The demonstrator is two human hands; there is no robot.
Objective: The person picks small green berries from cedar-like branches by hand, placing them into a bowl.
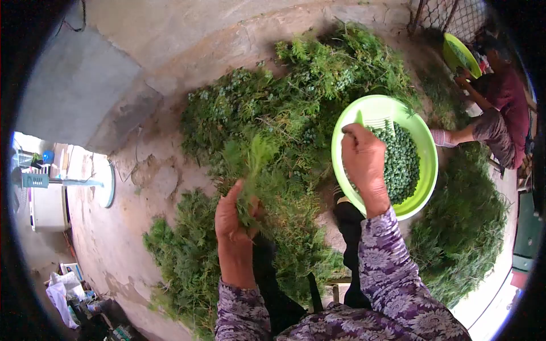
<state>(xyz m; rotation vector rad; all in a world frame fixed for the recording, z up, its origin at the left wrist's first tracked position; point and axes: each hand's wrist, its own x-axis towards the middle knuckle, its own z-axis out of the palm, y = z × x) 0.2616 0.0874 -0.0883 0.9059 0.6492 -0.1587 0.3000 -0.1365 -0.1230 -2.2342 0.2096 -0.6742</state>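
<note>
From afar, I'm gripping a sprig point(259, 156) with the left hand point(230, 227) over the heaped branches point(307, 102). The right hand point(365, 162) is hanging, fingers bent, over the bowl point(430, 142), where berries point(402, 170) are lying; whether it's closing on any, I cannot tell. I'm favouring low, gentle releases against spills.

Head view: no lettering, label, brand, number or sign legible on anything in sight this moment.
</note>
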